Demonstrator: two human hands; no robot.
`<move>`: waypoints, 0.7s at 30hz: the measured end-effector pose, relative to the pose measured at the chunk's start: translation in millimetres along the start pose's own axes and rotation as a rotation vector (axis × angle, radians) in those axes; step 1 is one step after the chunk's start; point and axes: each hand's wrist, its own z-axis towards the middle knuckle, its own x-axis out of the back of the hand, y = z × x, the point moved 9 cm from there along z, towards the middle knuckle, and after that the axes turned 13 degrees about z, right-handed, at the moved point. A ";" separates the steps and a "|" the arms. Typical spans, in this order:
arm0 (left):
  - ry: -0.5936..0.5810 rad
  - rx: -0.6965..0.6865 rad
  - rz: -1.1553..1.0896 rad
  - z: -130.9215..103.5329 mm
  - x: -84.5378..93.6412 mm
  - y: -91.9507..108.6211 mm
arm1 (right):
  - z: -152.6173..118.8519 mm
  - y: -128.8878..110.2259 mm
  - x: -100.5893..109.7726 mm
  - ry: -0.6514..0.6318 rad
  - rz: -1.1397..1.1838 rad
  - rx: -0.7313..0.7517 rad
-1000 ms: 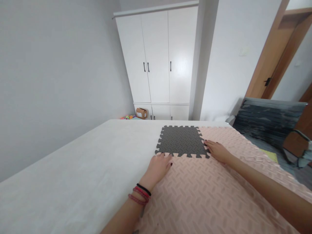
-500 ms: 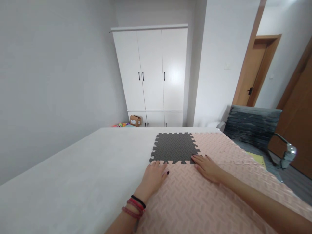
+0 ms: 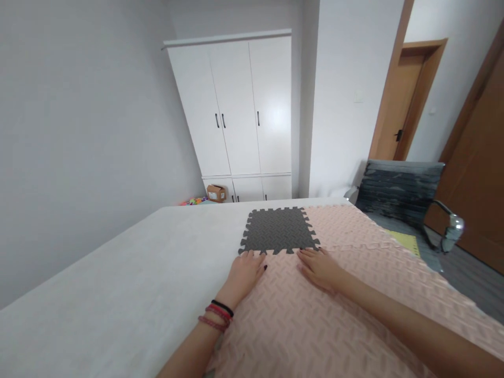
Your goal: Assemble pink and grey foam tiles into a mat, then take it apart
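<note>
A dark grey foam puzzle mat with toothed edges lies flat on the white table. Its near edge meets a pink foam mat with a raised tread pattern, and its right edge borders another pink mat. My left hand rests flat at the left end of the near seam, fingertips at the grey edge. Toward the seam's right end, my right hand presses on the pink mat with fingers stretched out, the tips by the grey corner. Neither hand grips anything.
A dark chair with a metal armrest stands right of the table, near a yellow mat. A white wardrobe stands behind the table. A cardboard box and colourful toys sit beyond the far edge.
My right hand has shifted left along the seam, its fingertips coming off the grey mat onto the pink edge. My left hand stays near the left corner. The view has tilted slightly.
</note>
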 end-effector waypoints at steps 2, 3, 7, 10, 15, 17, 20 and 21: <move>-0.012 -0.005 0.015 1.5 0.2 4.1 | -2.5 -11.3 3.0 0.064 -0.072 -0.047; -0.020 -0.005 0.023 2.3 0.3 5.8 | -2.8 -15.3 4.8 0.089 -0.096 -0.072; -0.053 -0.009 0.049 4.0 3.8 10.9 | 5.3 -9.1 7.2 0.009 -0.059 -0.171; -0.084 -0.018 0.051 3.0 8.8 13.2 | 13.9 7.1 12.1 -0.076 -0.010 -0.213; -0.158 -0.013 0.030 0.3 16.1 12.3 | 3.4 1.9 14.1 -0.112 0.063 -0.152; -0.191 -0.013 0.018 -4.5 18.3 11.6 | -18.0 -9.8 13.1 -0.116 0.100 -0.077; -0.219 0.020 0.023 -22.2 23.9 9.9 | -68.1 -13.0 19.6 -0.074 0.224 0.049; -0.223 0.044 0.032 -31.6 26.7 9.6 | -88.3 -3.9 24.2 -0.044 0.263 0.057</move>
